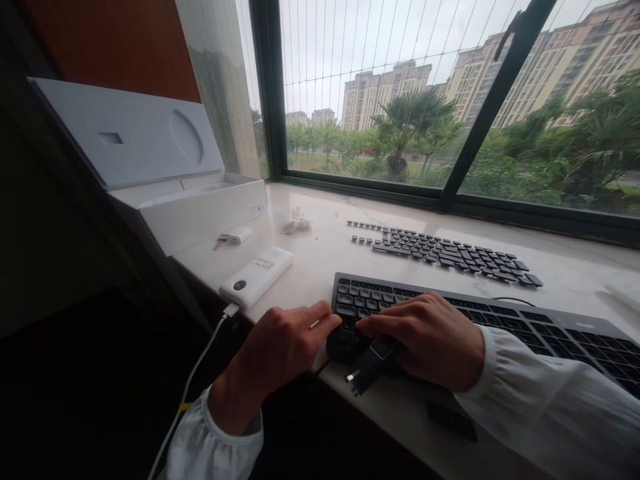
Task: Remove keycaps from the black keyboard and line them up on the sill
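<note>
A dark keyboard [370,291] lies along the front of the windowsill counter, with keycaps on its left part and what look like bare key positions further right. My left hand [285,343] is at its left edge, thumb and index finger drawn together on it. Over the left keys is my right hand [430,340], closed round a black hand tool [373,363] with a metal tip that points down and left. Its index fingertip touches the keys near my left thumb. The palm side of the right hand is hidden.
Loose black keycaps [440,250] lie in rows behind the keyboard. A white power bank [257,273] has a white cable [193,373] plugged in, hanging over the counter's edge. An open white box [210,210] stands at left. A small crumpled plastic bag [297,223] lies near the window.
</note>
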Tool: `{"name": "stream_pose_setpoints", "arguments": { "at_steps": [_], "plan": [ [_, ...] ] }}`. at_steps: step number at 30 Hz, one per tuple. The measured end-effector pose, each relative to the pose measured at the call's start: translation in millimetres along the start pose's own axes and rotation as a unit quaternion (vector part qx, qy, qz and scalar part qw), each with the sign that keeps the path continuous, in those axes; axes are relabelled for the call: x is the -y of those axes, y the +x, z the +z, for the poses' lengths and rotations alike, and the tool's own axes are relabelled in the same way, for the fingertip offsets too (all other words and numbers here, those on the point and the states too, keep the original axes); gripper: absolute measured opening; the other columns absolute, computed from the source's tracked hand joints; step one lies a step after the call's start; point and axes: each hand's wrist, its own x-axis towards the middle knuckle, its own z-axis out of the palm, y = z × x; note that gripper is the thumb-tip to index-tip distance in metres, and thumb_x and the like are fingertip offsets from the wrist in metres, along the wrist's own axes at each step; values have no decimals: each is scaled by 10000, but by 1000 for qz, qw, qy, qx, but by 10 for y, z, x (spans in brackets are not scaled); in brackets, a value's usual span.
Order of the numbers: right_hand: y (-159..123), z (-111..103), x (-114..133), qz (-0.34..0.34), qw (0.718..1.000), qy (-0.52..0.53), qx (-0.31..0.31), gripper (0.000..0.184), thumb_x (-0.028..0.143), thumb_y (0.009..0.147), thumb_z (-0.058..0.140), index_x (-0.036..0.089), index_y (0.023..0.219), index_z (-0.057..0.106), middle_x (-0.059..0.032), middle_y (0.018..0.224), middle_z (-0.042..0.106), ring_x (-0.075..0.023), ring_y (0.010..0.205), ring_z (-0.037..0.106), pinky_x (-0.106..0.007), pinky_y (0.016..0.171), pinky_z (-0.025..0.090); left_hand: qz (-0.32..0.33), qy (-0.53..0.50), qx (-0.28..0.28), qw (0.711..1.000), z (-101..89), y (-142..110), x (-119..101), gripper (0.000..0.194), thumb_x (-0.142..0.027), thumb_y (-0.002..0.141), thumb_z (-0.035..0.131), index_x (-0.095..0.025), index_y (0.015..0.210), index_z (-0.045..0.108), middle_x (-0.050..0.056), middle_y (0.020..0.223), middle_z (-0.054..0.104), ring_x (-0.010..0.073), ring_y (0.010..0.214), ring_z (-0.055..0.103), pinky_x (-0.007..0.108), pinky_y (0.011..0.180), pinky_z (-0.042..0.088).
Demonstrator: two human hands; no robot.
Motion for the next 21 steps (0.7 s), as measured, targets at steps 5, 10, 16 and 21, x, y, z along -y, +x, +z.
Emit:
{"name": "stream_pose_setpoints", "arguments": {
  "at_steps": [5, 10, 16, 21],
  "plan": [
    [4, -6, -6, 17, 1000, 19, 10, 375, 107, 668, 512, 267, 967, 671, -9, 773, 688, -136, 700, 624, -213, 615, 383, -6, -39, -11, 999, 46, -14, 31, 260, -80, 875, 399, -211, 1006, 582, 1, 853, 591, 87, 679, 572, 180, 549, 399],
    [26, -30, -31, 19, 998, 53, 30, 446, 79, 631, 505, 289, 988, 670, 4, 794, 696, -136, 713, 637, -212, 622, 394, -15, -62, -9, 998, 51, -12, 44, 272, -66, 863, 410, -223, 997, 587, -8, 875, 592, 79, 686, 567, 176, 560, 407],
    [31, -23, -44, 13, 997, 70, 40, 486, 72, 626, 499, 309, 1019, 659, 19, 819, 699, -125, 720, 640, -205, 621, 395, -10, -66, -13, 998, 55, 6, 54, 285, -50, 844, 414, -215, 977, 604, -2, 868, 596, 75, 677, 563, 174, 578, 417],
    [27, 0, -56, 7, 997, 70, 31, 447, 95, 651, 494, 291, 1012, 670, -4, 822, 705, -137, 712, 638, -208, 624, 400, -12, -83, -10, 996, 66, 4, 59, 276, -72, 855, 422, -232, 990, 602, -10, 860, 602, 85, 708, 579, 181, 596, 425]
  ]
}}
